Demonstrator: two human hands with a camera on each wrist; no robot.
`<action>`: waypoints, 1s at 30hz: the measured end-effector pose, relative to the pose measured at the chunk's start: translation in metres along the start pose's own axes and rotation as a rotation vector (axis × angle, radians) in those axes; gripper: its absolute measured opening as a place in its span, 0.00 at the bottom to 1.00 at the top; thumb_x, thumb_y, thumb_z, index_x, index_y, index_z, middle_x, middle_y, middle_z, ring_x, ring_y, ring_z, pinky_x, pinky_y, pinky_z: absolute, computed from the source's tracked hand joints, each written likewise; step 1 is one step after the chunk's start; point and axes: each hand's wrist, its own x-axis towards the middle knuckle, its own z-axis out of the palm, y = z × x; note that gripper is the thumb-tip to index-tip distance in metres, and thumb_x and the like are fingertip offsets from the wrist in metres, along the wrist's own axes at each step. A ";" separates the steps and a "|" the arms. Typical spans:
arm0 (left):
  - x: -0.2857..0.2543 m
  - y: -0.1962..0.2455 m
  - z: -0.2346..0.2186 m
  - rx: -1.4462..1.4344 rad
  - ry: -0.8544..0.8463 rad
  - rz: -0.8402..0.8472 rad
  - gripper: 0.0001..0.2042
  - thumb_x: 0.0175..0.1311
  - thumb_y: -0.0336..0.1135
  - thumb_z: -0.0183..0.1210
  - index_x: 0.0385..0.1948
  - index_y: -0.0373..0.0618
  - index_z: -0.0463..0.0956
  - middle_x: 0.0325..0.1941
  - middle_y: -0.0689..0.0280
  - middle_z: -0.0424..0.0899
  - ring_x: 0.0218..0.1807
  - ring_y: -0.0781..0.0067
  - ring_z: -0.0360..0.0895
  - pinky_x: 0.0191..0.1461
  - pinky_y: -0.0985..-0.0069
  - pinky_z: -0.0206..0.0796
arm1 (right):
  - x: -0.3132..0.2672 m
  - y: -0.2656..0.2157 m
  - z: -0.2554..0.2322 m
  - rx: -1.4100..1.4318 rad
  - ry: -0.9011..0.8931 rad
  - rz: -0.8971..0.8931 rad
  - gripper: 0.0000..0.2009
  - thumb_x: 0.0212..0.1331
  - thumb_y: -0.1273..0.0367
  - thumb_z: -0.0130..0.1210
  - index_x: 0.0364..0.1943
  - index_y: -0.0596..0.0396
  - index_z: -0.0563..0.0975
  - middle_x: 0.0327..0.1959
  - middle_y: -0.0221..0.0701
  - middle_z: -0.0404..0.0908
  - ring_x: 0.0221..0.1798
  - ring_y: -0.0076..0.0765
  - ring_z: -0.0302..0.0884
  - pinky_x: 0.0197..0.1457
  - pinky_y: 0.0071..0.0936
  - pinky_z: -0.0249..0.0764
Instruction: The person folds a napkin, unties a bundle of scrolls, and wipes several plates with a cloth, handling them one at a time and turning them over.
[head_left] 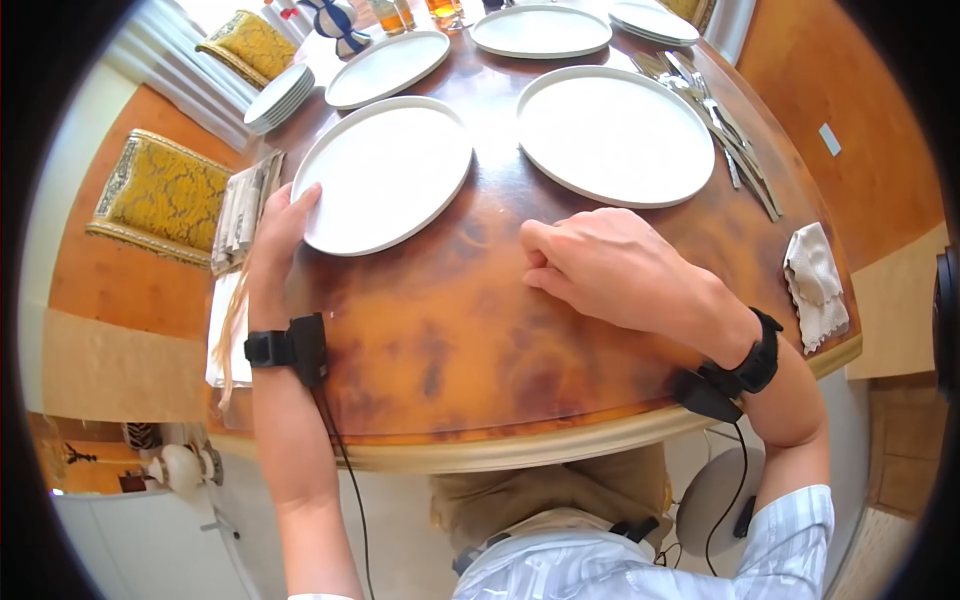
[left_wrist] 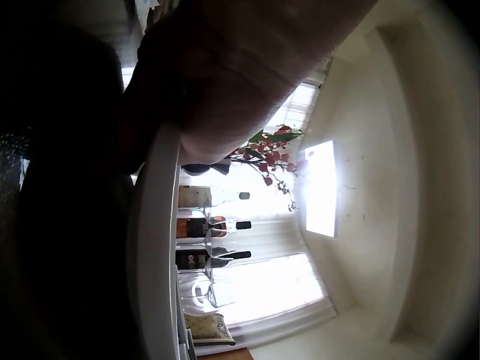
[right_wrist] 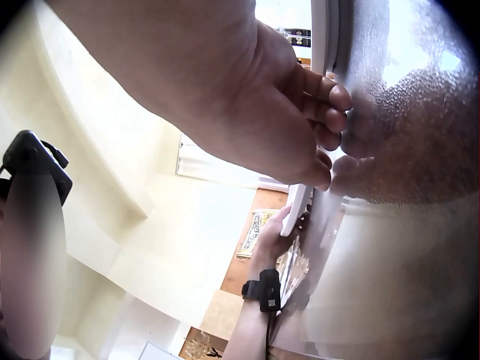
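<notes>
My left hand (head_left: pixel 283 225) grips a white round plate (head_left: pixel 390 175) by its left edge, with the thumb over the rim. In the left wrist view the rim of that plate (left_wrist: pixel 154 255) runs down from under the dark underside of the hand. My right hand (head_left: pixel 620 265) is held low over the table, loosely curled and with nothing in it, just in front of a second white plate (head_left: pixel 615 135). The right wrist view shows its curled fingertips (right_wrist: pixel 337 97) right at the shiny tabletop.
Two more plates (head_left: pixel 390 70) lie farther back, with plate stacks at the left (head_left: pixel 280 100) and back right (head_left: pixel 655 22). Cutlery (head_left: pixel 715 125) and a crumpled cloth (head_left: pixel 817 285) are on the right. Folded napkins (head_left: pixel 245 210) line the left edge. Amber glasses (head_left: pixel 443 10) stand behind.
</notes>
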 end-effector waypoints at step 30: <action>0.005 -0.011 0.002 0.424 0.160 0.080 0.22 0.68 0.43 0.66 0.51 0.31 0.81 0.42 0.49 0.90 0.45 0.57 0.88 0.51 0.63 0.78 | 0.002 -0.007 -0.007 0.044 -0.043 0.027 0.11 0.67 0.64 0.61 0.36 0.56 0.74 0.25 0.42 0.82 0.33 0.56 0.82 0.38 0.49 0.76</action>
